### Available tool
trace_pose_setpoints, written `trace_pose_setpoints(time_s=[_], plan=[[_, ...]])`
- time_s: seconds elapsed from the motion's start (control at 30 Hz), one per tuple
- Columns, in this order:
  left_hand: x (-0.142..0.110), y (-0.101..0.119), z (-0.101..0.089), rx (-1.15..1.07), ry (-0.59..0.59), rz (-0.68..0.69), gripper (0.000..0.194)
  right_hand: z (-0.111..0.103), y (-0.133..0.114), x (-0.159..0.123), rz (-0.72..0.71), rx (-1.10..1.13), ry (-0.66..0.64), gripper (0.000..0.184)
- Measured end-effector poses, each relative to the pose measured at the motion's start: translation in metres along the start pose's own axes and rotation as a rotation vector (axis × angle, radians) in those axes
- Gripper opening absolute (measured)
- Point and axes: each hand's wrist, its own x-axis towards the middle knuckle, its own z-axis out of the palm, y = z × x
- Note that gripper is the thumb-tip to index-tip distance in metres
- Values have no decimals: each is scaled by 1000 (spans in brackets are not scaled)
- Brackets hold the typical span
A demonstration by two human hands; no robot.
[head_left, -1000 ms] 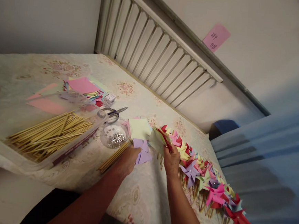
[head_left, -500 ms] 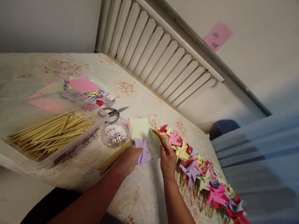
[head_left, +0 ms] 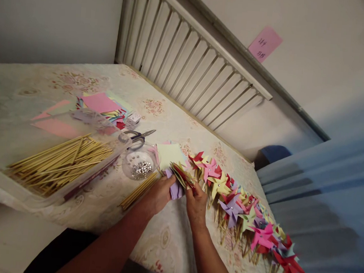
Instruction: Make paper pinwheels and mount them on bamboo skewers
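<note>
Between the fingers of my left hand (head_left: 161,196) is a purple slit paper square (head_left: 176,192), its lower part showing beside the thumb. My right hand (head_left: 196,205) pinches a stack of coloured papers (head_left: 181,175), red, yellow and green among them, seen nearly edge-on. That stack is held over the purple paper and hides its upper part. Just beyond the hands lies a pale green paper sheet (head_left: 169,153). Left of my left hand are a bundle of thin wooden sticks (head_left: 138,190) and a clear round dish (head_left: 129,170) of small shiny metal pieces.
Scissors (head_left: 140,138) lie behind the dish. A clear plastic box (head_left: 99,170) of sticks stands at left, with a pile of coloured paper (head_left: 101,103) behind it. Several finished pinwheels (head_left: 233,210) line the right side. A radiator (head_left: 191,61) runs along the wall.
My right hand has moved left and slightly down, bringing the stack of papers from beside the pinwheels to over the purple paper. My left hand has barely moved.
</note>
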Motion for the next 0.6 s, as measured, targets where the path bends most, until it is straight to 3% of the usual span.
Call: trace_pose_setpoints(time_s=[0.1, 0.33, 0.47, 0.6], plan=[[1, -1, 0, -186, -120, 19, 32, 3, 0, -5, -3, 35, -31, 33], [-3, 6, 6, -301, -208, 22, 47, 3, 7, -12, -186, -10, -61, 39], [-8, 13, 10, -314, -156, -39, 47, 0, 7, -16, -376, -76, -99, 43], [-12, 18, 13, -331, -73, -132, 41, -8, 2, -17, -468, -155, -156, 51]])
